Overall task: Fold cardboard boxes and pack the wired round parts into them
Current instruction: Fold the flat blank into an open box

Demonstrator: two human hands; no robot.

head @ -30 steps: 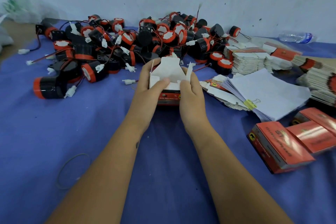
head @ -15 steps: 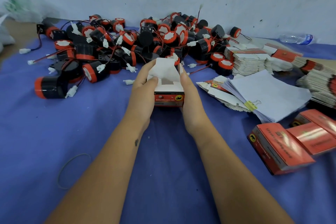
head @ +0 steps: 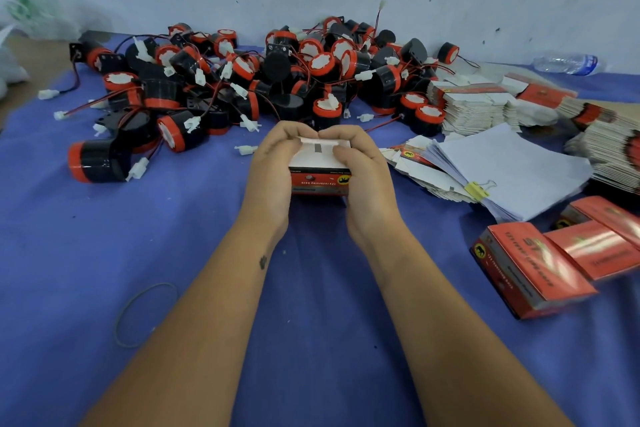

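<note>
Both hands are on one cardboard box (head: pixel 320 180) right in the middle of the blue table (head: pixel 173 236), just in front of the parts pile. My left hand (head: pixel 273 166) has its grip curled round the box's left end, the right hand (head: pixel 363 170) does the same on the right end, and the fingertips (head: pixel 332 132) of both bend over the far edge, pressing the white flap (head: pixel 317 152) down toward me. The box's long axis runs left to right across my view, with the red printed face turned toward me and the flap side up. The print on it reads upside down from here.

Counting: one box in hand and three finished red boxes (head: pixel 533 267) lying side by side at the right edge, touching, their long axes running diagonally away to the right. The wired round parts (head: pixel 294 73), black with red caps and white plugs on red and black wires, are piled against the wall; too many and too tangled for me to count, dozens at least. One lies apart at the left front, on its side.

To the right sit stacks of flat unfolded boxes (head: pixel 467 107), I can't count them, and one sheaf of white sheets (head: pixel 512 166) held by a single yellow binder clip (head: pixel 479 188). One rubber band (head: pixel 147 314) lies front left, and one plastic bottle (head: pixel 568 63) lies on its side by the wall.
</note>
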